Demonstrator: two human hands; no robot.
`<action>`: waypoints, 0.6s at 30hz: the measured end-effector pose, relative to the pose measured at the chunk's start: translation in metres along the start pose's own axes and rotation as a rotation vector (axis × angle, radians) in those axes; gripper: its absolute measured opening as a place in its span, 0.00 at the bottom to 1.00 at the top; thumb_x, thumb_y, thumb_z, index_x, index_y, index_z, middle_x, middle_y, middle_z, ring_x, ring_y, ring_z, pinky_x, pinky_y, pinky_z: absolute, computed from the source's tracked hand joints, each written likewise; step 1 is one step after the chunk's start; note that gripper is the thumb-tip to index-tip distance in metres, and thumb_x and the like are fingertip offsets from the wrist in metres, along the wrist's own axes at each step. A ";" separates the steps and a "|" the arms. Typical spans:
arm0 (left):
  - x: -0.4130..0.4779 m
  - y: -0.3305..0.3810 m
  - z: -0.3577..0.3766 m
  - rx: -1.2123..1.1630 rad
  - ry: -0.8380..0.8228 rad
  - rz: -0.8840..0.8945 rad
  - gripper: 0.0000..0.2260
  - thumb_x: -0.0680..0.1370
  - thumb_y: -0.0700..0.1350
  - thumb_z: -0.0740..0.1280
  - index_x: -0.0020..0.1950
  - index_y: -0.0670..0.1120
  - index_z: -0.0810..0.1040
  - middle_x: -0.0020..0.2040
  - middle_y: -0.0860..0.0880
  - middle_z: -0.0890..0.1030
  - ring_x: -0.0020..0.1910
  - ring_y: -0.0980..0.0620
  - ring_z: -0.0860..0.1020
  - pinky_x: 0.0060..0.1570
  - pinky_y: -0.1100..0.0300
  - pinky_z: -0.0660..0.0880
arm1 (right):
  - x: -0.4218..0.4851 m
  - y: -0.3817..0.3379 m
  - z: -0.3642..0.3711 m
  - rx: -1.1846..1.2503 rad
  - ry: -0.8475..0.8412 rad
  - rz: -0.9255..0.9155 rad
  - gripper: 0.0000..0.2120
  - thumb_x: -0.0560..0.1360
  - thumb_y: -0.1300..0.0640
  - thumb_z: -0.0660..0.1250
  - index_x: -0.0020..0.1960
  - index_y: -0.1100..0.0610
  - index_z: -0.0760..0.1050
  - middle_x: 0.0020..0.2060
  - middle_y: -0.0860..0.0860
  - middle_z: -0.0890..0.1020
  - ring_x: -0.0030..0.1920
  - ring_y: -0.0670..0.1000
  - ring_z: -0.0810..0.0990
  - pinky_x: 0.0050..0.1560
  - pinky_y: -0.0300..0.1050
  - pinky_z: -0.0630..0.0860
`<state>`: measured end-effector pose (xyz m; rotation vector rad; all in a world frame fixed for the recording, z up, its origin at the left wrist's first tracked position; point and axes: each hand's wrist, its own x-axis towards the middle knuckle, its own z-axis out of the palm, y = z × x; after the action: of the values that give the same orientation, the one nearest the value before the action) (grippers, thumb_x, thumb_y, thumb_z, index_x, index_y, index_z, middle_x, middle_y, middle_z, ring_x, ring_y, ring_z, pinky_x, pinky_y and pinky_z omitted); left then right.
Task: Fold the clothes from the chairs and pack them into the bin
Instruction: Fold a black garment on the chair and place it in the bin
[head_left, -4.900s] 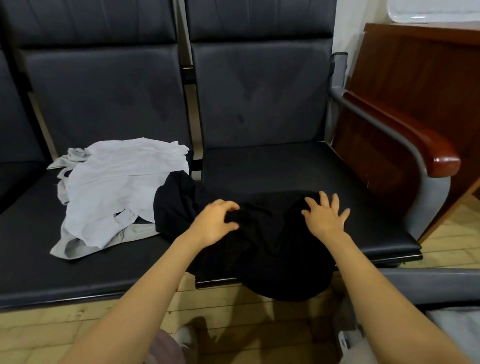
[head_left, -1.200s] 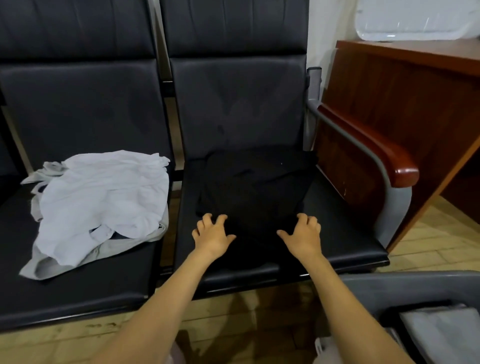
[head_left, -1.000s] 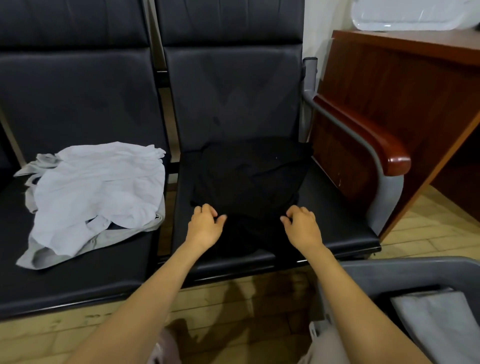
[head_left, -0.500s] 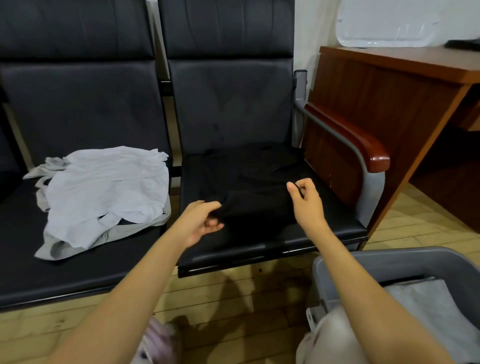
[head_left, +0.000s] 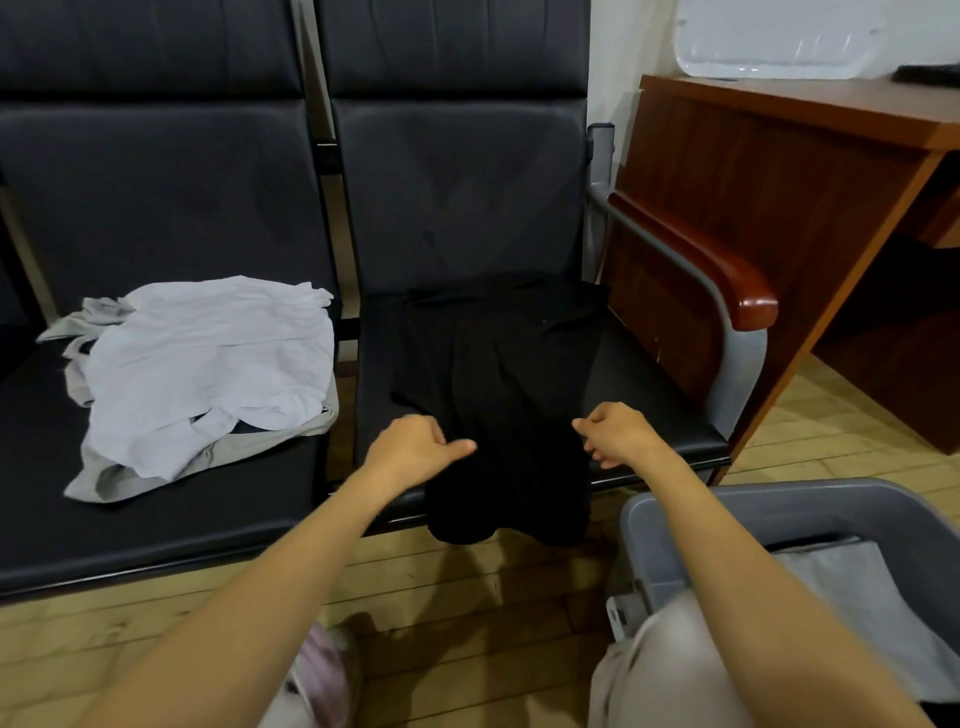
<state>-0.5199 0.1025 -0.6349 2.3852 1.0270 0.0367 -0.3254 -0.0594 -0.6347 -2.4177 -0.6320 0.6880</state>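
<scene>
Black garment (head_left: 498, 374) lies on the right seat (head_left: 649, 395), folds hard to see, one end over the front edge. Left hand (head_left: 415, 449) and right hand (head_left: 615, 434) pinch its sides; the bin (head_left: 727, 506) is partly cut off.

A white tray (head_left: 774, 39) lies on the wooden desk (head_left: 727, 171).
</scene>
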 end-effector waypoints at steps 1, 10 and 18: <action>-0.001 0.007 0.008 0.037 -0.026 0.012 0.21 0.71 0.64 0.69 0.46 0.46 0.76 0.48 0.48 0.79 0.48 0.49 0.78 0.45 0.55 0.73 | 0.003 0.002 0.003 -0.037 0.013 -0.006 0.13 0.79 0.50 0.63 0.51 0.60 0.74 0.43 0.54 0.79 0.42 0.53 0.79 0.41 0.46 0.79; 0.012 0.010 0.027 -0.413 0.036 -0.115 0.06 0.81 0.44 0.60 0.46 0.45 0.69 0.50 0.43 0.80 0.46 0.48 0.79 0.47 0.54 0.76 | 0.012 0.000 0.018 -0.044 0.136 -0.080 0.12 0.78 0.53 0.65 0.55 0.60 0.70 0.51 0.57 0.76 0.55 0.59 0.76 0.48 0.46 0.71; -0.009 0.008 0.050 -0.028 0.025 -0.036 0.19 0.76 0.50 0.70 0.59 0.42 0.69 0.56 0.45 0.74 0.54 0.46 0.75 0.45 0.59 0.71 | -0.003 -0.011 0.008 0.634 0.229 -0.033 0.11 0.82 0.50 0.58 0.55 0.57 0.65 0.43 0.50 0.73 0.43 0.48 0.72 0.47 0.45 0.70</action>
<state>-0.5090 0.0684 -0.6722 2.3456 1.0737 0.0680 -0.3356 -0.0498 -0.6327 -1.8519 -0.2962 0.4907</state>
